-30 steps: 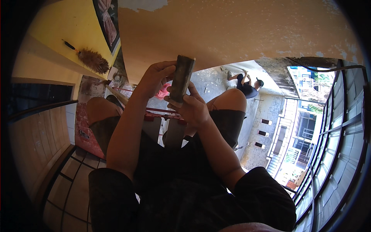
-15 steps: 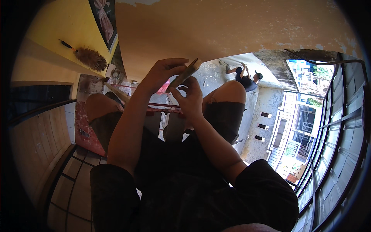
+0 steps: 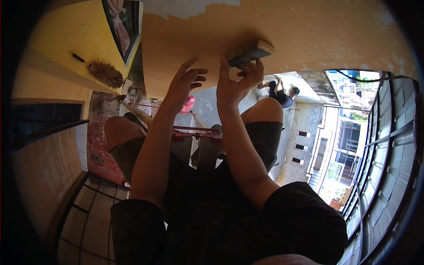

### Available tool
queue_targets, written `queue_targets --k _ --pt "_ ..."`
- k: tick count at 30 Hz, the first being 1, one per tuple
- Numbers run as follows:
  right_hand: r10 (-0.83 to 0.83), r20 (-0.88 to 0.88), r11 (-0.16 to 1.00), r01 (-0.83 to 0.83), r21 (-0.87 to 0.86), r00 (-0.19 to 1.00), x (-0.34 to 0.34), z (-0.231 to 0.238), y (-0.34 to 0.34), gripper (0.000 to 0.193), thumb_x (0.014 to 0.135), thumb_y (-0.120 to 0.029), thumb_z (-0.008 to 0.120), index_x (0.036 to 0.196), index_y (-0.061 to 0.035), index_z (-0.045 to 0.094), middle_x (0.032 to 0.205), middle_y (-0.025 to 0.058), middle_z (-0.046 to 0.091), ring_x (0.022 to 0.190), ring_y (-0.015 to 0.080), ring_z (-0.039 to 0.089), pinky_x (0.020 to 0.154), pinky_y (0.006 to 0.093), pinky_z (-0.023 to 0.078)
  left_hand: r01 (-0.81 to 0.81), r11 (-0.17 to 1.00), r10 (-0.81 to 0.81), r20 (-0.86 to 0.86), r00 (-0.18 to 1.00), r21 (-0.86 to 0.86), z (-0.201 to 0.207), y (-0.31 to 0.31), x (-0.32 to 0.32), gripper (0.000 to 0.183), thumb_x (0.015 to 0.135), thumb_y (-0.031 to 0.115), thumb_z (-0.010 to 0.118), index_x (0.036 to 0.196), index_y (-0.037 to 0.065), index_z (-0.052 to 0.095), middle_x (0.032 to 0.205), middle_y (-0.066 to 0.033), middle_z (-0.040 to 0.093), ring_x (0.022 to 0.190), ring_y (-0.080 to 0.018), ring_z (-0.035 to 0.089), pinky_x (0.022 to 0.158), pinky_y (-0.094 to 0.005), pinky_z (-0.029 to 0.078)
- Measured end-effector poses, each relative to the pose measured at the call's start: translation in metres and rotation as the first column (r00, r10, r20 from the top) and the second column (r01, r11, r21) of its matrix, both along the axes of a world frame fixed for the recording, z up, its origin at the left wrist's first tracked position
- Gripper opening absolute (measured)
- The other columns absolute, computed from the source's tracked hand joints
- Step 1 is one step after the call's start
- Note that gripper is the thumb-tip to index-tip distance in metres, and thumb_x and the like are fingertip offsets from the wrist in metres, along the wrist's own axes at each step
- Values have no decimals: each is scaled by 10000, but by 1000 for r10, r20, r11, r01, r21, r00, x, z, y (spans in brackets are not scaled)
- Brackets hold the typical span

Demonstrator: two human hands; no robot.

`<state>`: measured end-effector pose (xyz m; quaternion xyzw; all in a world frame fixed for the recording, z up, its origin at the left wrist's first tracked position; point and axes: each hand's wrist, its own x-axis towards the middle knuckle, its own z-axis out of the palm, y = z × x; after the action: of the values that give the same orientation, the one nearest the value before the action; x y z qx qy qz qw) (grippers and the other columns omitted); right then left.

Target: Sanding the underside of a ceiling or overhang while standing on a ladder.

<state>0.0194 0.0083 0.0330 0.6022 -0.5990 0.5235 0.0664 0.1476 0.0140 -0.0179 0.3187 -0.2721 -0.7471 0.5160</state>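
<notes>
My right hand (image 3: 240, 86) grips a sanding block (image 3: 250, 54), a flat rectangular piece with a dark face and a pale edge. Thumb and fingers hold it by its near side, and it is up at the orange-tan wall (image 3: 194, 39), casting a shadow there. Whether its far face presses on the wall is hidden. To the left, my left hand (image 3: 183, 84) is raised close to the wall with its fingers apart and nothing in them.
Below my hands is a red metal frame (image 3: 194, 129) between my knees. A feather duster (image 3: 106, 74) is at the yellow wall on the left, near a curtained window (image 3: 121, 31). Another person (image 3: 282, 95) is lower down at the right. Paint is worn off patches of the wall.
The sanding block has moved from between both hands up and right to the wall, in my right hand. My left hand has let go of it and stays to the left.
</notes>
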Motion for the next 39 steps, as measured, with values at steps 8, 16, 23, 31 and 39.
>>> queue_targets --k 8,16,23,31,39 --pt "-130 2 991 130 -7 991 18 30 -5 795 747 -133 777 1343 -59 256 1006 128 496 874 192 529 733 325 416 -35 999 35 30 999 -23 -4 -2 4 422 941 103 418 1359 54 392 1094 -111 626 974 -172 567 874 -324 435" --pt "-102 73 994 105 -40 992 17 29 -13 786 739 -86 769 1316 -23 239 978 158 523 844 226 572 747 351 436 -199 980 200 -46 979 22 -22 -13 -5 243 931 97 480 1168 40 484 918 -91 607 885 -176 590 809 -326 456" --pt "-77 -74 995 81 52 994 11 15 -6 812 735 -63 771 1320 -8 210 966 157 521 867 223 561 789 371 454 -418 869 479 235 846 -266 -33 -6 -9 239 879 114 614 1040 25 462 891 -93 553 824 -191 570 758 -325 462" --pt "-82 -86 996 85 39 993 18 22 -3 754 787 -50 715 1330 -29 193 925 165 590 903 232 573 834 411 419 -353 536 844 505 184 -767 -11 -6 -2 724 829 230 672 1384 -15 276 1408 -254 258 1311 -411 266 1039 -482 312" --pt "-49 70 997 53 -52 996 12 47 -14 765 766 -8 721 1309 -38 183 941 201 587 811 245 640 705 308 521 -185 737 673 686 276 -650 -30 -7 -9 850 822 325 655 1467 62 168 1482 -304 98 1349 -513 143 1072 -561 240"
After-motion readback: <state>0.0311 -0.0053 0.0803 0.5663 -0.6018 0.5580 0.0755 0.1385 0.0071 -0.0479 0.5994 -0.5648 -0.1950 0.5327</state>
